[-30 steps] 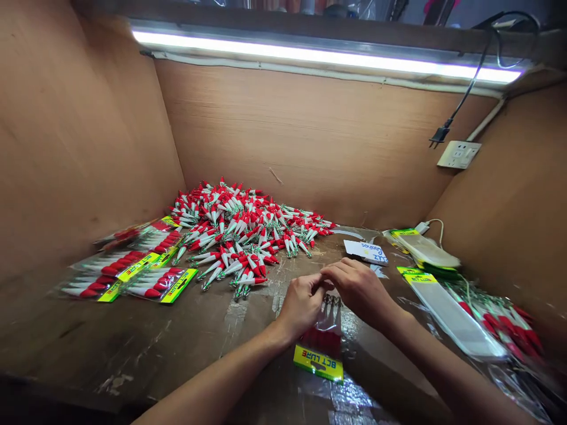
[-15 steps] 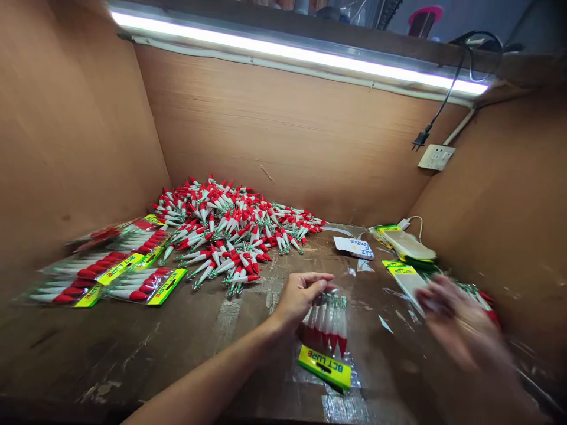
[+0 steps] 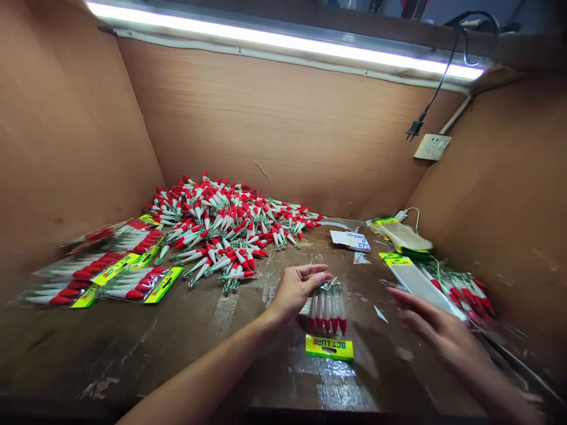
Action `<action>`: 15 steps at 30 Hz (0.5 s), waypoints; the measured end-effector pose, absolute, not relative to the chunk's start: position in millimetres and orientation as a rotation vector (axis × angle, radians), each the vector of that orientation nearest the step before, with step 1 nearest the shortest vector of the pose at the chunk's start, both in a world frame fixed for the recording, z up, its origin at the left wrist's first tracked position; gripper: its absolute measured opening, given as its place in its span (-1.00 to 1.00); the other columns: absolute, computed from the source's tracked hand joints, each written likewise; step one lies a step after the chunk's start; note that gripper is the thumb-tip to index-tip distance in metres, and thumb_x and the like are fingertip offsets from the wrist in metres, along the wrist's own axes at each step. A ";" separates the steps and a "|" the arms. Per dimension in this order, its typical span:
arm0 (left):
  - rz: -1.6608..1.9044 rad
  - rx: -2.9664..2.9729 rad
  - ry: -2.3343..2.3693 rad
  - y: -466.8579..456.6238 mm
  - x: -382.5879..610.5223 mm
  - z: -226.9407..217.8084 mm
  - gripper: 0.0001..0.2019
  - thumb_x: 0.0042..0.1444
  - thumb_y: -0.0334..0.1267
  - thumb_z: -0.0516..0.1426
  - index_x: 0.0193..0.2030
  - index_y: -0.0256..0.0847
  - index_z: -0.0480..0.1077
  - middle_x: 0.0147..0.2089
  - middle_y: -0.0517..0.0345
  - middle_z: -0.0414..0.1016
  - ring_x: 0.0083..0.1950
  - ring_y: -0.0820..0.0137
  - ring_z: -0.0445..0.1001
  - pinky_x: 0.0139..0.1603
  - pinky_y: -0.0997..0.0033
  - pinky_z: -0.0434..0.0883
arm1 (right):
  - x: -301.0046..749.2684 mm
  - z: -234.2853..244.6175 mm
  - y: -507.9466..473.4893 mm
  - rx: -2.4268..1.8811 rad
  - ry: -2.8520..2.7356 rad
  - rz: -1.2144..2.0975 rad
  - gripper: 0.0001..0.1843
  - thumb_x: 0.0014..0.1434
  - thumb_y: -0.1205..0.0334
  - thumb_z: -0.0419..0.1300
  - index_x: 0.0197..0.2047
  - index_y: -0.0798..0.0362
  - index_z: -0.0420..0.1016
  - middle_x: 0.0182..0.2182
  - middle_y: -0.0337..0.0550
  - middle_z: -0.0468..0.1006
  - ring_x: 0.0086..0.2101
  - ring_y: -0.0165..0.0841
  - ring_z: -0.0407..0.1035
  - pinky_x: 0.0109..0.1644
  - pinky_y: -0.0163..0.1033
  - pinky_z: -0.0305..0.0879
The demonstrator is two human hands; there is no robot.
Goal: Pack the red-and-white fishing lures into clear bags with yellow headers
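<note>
My left hand (image 3: 297,290) pinches the top end of a clear packet of fishing lures (image 3: 328,310). Several white lures with red tips and green hooks lie side by side inside it. The packet's yellow-green "BCT LURE" header card (image 3: 330,348) points toward me, printed upside down from here. To the right, my right hand (image 3: 436,330) hovers open, fingers stretched and a little blurred, holding nothing I can see. Just beyond it rest a flat, unfilled packet (image 3: 419,283) and a bunch of lures (image 3: 465,295).
A big heap of loose red-and-white lures (image 3: 230,218) covers the back left. Filled packets (image 3: 119,265) overlap at the left. Farther back lie a white handwritten card (image 3: 349,240) and more flat packets (image 3: 401,233). A plug (image 3: 415,128) dangles near the wall socket (image 3: 433,147).
My right hand has moved slightly left and lower, its fingers now extended. The packet under my left hand lies straighter, its header card turned level. The camera view has shifted slightly.
</note>
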State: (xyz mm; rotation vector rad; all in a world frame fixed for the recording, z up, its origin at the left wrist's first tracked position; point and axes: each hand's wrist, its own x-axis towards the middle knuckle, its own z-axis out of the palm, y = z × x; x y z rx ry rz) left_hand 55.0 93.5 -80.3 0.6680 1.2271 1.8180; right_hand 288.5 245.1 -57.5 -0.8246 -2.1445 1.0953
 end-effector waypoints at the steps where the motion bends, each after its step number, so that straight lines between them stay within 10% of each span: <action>1: 1.808 0.678 1.232 93.1 54.3 -80.8 -0.42 -0.11 -0.04 0.44 0.01 -0.35 0.55 -0.10 -0.19 0.65 -0.08 0.19 0.61 -0.03 0.28 0.46 | 269.7 -55.5 245.3 -0.748 -2.255 1.230 -0.56 0.14 -0.08 0.34 0.07 -0.15 0.58 -0.08 -0.08 0.63 -0.14 -0.14 0.49 -0.17 -0.14 0.45; 9: 1.587 0.764 1.376 85.4 21.5 -83.9 -0.41 -0.04 0.07 0.38 0.06 -0.27 0.55 -0.09 -0.13 0.63 -0.26 0.33 0.55 -0.30 0.44 0.37 | 152.2 -64.2 254.8 -0.346 -2.424 1.617 -0.62 0.14 -0.07 0.32 -0.29 0.12 0.68 -0.49 -0.19 0.56 -0.49 -0.41 0.28 -0.40 -0.31 0.16; 15: 1.327 0.958 1.576 87.1 -0.1 -93.7 -0.52 -0.03 0.10 0.33 -0.27 -0.39 0.62 -0.47 0.07 0.54 -0.53 0.51 0.30 -0.49 0.51 0.17 | 159.2 -89.1 266.6 -0.236 -2.477 1.486 -0.71 0.20 0.01 0.30 -0.24 0.06 0.71 -0.45 -0.18 0.54 -0.43 -0.39 0.32 -0.34 -0.30 0.20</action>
